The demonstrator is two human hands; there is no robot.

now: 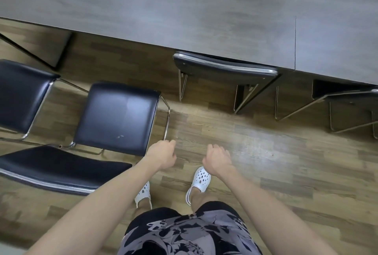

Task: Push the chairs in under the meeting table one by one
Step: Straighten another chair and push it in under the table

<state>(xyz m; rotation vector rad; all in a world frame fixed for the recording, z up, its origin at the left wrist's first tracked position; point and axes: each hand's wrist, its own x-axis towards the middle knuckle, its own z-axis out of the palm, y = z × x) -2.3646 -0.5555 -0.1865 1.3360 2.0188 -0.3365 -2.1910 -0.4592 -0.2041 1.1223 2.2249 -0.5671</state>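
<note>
Your patterned shorts (184, 232) fill the bottom edge. Above them your left hand (162, 153) and right hand (217, 157) hang loosely curled, holding nothing. At centre left a chair (116, 115) stands skewed, clear of the meeting table (184, 9). Grip the backrest (61, 169) at lower left, likely its own, square it up, then push straight.

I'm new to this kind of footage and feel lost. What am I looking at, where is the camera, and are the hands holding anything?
No machine: a person wears a wide-angle camera on the head, looking down at their own arms. The left hand and right hand are loosely curled and hold nothing. Ahead stands the grey wood-grain meeting table. One black padded chrome-framed chair is tucked under it; a second black padded chair stands pulled out on the wooden floor, near the left hand.
</note>
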